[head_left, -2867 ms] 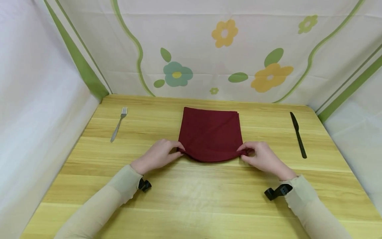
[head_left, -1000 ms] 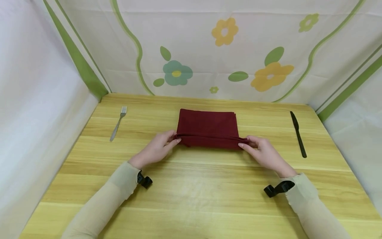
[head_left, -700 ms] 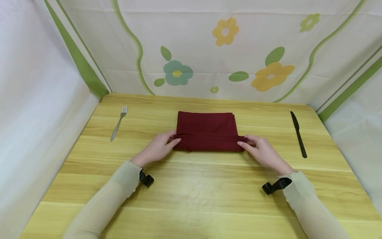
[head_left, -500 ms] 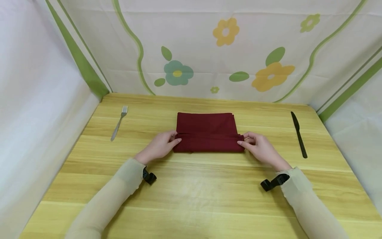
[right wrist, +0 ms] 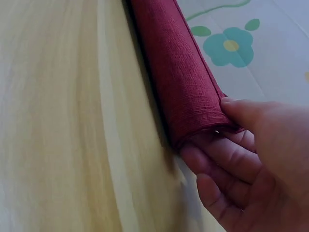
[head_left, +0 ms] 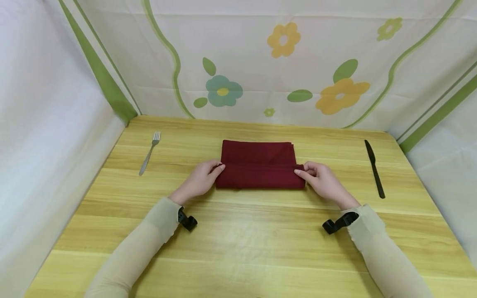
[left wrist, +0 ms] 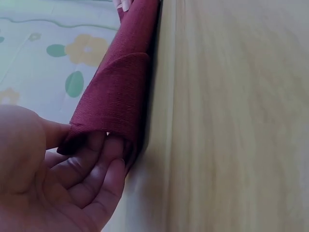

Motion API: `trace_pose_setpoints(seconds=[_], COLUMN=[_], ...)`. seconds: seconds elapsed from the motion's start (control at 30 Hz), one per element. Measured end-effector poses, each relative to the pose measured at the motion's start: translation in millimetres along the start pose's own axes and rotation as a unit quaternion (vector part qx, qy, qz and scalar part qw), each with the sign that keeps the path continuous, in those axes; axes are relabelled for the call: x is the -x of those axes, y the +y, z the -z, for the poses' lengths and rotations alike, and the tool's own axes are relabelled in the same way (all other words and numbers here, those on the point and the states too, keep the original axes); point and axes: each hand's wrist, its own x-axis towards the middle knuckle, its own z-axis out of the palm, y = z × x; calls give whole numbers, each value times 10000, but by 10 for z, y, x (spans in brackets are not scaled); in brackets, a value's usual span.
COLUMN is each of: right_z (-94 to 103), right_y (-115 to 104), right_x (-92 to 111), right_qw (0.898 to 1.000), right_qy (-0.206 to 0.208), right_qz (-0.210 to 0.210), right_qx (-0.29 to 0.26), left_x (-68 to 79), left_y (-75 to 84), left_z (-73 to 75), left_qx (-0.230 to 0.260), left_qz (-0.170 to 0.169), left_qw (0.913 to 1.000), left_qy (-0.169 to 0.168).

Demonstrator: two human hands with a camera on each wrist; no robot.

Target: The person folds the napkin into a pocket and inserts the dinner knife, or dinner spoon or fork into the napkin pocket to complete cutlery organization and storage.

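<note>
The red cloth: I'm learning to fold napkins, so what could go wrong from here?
The left hand and right hand hold the cloth only at its ends, so its middle might sag. A curved fold in it, seen in the left wrist view, could set as a crease.

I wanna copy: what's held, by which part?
A dark red, rectangular cloth: left hand pinches its rolled part's left end; right hand, the right end.

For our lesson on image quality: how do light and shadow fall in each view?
Head view: pale sheen on the table, soft shadows beside the sleeves; left wrist view: dimmer, dark shadow along the red cloth, left hand partly shaded; right wrist view: dim, shadow along the cloth, right hand partly shaded.
</note>
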Motion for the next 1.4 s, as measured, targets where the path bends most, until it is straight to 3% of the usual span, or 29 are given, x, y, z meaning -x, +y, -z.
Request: trace_pose_setpoints(seconds=[0.3, 0.53, 0.77, 0.87, 0.97, 1.07, 1.13, 1.27, 1.4], right_z=[-43, -36, -36, -5, 43, 71, 66, 5, -44], right_y=[1, 2, 1, -5, -62, -170, -233, -250, -176], right_x=[-71, -128, -130, -97, -31, 48, 92, 141, 134], right_qw=[9997, 9991, 9988, 9994, 9991, 9964, 9930, 9863, 9847], right_qy=[-130, 120, 230, 233, 394, 586, 506, -133, -498], right_qz=[-179, -77, -57, -147, 35, 574, 991, 1379, 1259], right_qx=[47, 405, 426, 223, 123, 215, 402, 898, 1098], left_x=[-37, -102, -215, -165, -21, 163, 261, 348, 334], left_y=[-11, 17, -31, 19, 145, 304, 369, 352, 273], left_z=[-41, -70, -70, -29, 31, 60, 51, -11, -53], left_qx=[-344, -145, -762, -741, -1040, -1595, -1938, -2164, -2197], left_qz=[254, 294, 315, 345, -35, -565, -799, -709, -654], left_qw=[9991, 9987, 9965, 9966, 9944, 9855, 9755, 9592, 9543], left_qy=[-67, 382, 108, 78, 178, -129, -664, -1677, -1916])
